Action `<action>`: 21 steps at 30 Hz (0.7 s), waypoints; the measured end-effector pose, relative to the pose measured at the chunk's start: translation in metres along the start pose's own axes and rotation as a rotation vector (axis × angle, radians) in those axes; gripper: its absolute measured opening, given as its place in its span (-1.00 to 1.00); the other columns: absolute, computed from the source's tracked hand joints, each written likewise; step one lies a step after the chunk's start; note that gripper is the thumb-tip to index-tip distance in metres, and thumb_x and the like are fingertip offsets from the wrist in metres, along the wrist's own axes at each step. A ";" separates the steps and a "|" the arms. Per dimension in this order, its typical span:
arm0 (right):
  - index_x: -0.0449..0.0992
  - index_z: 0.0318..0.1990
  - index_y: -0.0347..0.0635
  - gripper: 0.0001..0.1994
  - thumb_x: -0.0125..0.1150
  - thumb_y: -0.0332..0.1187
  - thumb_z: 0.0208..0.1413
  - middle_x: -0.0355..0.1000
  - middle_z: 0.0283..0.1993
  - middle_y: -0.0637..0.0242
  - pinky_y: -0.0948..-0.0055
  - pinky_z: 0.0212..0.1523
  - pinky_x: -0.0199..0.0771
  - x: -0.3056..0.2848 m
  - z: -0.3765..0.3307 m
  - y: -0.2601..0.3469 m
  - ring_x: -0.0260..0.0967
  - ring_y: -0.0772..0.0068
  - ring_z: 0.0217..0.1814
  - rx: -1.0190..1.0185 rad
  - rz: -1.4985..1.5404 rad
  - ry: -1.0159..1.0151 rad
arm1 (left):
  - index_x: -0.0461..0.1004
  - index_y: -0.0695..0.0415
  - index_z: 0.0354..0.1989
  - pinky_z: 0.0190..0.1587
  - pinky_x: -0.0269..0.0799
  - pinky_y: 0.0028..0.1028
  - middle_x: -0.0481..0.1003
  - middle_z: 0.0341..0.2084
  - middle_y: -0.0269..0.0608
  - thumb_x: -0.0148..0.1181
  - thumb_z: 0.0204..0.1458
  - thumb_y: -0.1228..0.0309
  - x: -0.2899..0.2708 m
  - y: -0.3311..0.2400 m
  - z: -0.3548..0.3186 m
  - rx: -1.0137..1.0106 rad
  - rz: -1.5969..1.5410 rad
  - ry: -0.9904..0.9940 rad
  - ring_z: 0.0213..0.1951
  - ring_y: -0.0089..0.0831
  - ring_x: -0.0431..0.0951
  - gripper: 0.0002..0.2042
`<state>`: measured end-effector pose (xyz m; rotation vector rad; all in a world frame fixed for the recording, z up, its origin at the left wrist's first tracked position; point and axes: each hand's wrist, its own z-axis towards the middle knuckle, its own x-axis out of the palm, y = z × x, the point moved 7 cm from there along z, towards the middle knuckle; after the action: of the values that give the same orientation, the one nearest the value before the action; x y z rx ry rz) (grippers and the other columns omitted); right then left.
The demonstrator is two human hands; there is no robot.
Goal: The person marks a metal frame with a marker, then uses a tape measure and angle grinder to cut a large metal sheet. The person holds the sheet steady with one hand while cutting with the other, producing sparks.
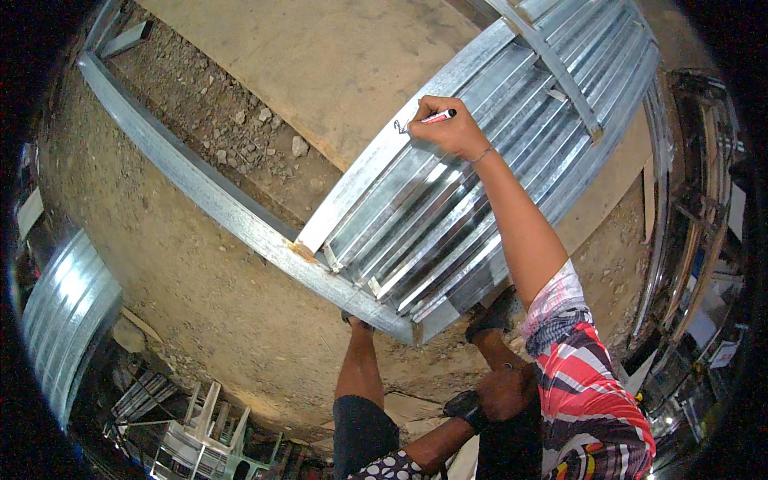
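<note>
My right hand (448,128) is closed round a white marker (439,117) with a red label and black end. Its fingers rest at the pale galvanized steel bar (352,196) along the far side of a metal panel. Just left of the fingertips is a looped black mark (400,128) on that bar; the marker's tip is hidden by my fingers. The ribbed sheet metal (448,228) lies below my right forearm. My left hand (506,394), with a black watch (466,410) at the wrist, lies against my right leg, its fingers too dark to make out.
A long metal bar (184,172) runs from the panel's near corner to the far left. Rubble (256,132) lies beside a flat tan board (312,56). A curved corrugated sheet (72,304) is at left, a metal frame (196,444) lower left, and stacked lengths (696,216) at right.
</note>
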<state>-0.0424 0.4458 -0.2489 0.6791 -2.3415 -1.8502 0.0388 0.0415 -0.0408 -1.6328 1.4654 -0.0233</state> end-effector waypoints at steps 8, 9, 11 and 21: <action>0.49 -0.46 -0.20 -0.87 0.34 -0.41 0.01 0.53 -0.39 0.41 0.53 -0.21 0.40 -0.023 -0.009 -0.013 0.39 0.61 -0.30 0.170 0.171 -0.245 | 0.49 0.15 0.07 -0.16 0.55 -0.01 0.61 -0.28 0.18 -0.08 0.29 0.01 -0.003 0.025 0.001 0.092 -0.876 0.409 -0.23 0.19 0.62 -0.53; 0.50 -0.45 -0.19 -0.86 0.34 -0.36 0.03 0.53 -0.39 0.39 0.51 -0.18 0.42 -0.033 -0.026 -0.014 0.42 0.57 -0.29 0.195 0.145 -0.345 | 0.49 0.13 0.08 -0.14 0.55 -0.03 0.62 -0.27 0.16 -0.07 0.28 -0.01 0.006 0.023 -0.007 0.115 -0.880 0.473 -0.22 0.18 0.63 -0.52; 0.53 -0.41 -0.16 -0.84 0.34 -0.30 0.04 0.51 -0.36 0.33 0.45 -0.07 0.42 -0.050 -0.067 -0.007 0.45 0.47 -0.22 0.257 0.086 -0.488 | 0.49 0.10 0.12 -0.08 0.55 -0.07 0.63 -0.22 0.12 -0.07 0.27 -0.06 0.019 0.028 -0.004 0.154 -0.877 0.481 -0.17 0.16 0.63 -0.49; 0.60 -0.14 -0.27 -0.77 0.37 -0.31 0.15 0.59 -0.28 0.30 0.43 -0.27 0.51 -0.213 -0.460 0.110 0.50 0.50 -0.29 0.872 0.093 -0.706 | 0.47 0.15 0.18 0.09 0.44 -0.18 0.53 0.06 0.07 -0.11 0.31 -0.15 0.011 0.031 -0.088 -0.116 -1.064 0.999 0.06 -0.01 0.54 -0.39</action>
<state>0.2683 0.1310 0.0209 -0.1235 -3.5735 -1.0378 -0.0310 -0.0155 -0.0140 -2.4717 1.0149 -1.5404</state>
